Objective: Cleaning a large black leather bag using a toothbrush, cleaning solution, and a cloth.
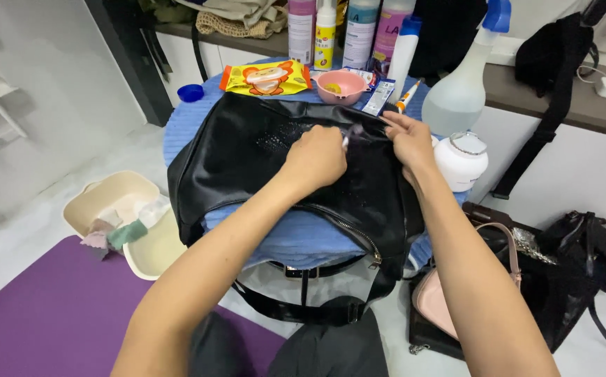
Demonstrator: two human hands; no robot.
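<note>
Fingers of our left hand (pixel 315 155) curl shut around a small white object whose kind we cannot tell, its tip pressed to the black leather bag (pixel 261 164). Our right hand (pixel 409 138), at three o'clock of the left and just beside it, pinches a fold of the bag's upper edge between thumb and fingers. The bag lies flat on a blue towel (pixel 303 241), its zipper (pixel 348 229) running open at five o'clock of our hands. At twelve o'clock sits a pink bowl (pixel 341 85), with an orange wipes packet (pixel 266 77) at eleven. A clear spray bottle (pixel 460 91) stands at one o'clock, a white jar (pixel 462 160) near our right wrist at three. At eight o'clock, well apart, a cream basin (pixel 111 199) holds rags.
</note>
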